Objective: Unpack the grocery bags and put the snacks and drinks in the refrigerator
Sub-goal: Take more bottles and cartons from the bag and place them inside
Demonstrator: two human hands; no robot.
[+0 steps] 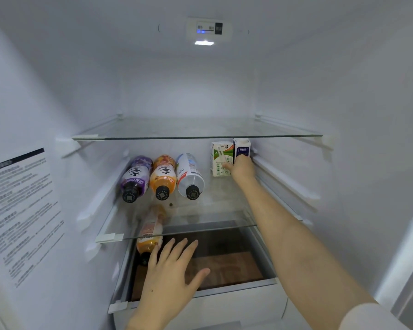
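Now your right hand (242, 168) seems to grip the blue carton (242, 146), upright beside the green carton (220, 160). Left hand (174, 272) spread, empty, just beside the orange bottle (150, 234).

The left grip (169, 275), a bare hand on a bare forearm, carries one tiny dark speck on its back; the right grip (242, 167), bare too, is too blurred for detail. The right arm (296, 236) runs uncovered up to a pale, off-white short sleeve (370, 317) (only its rounded hem and a patch of smooth cloth show, at the lower right corner).
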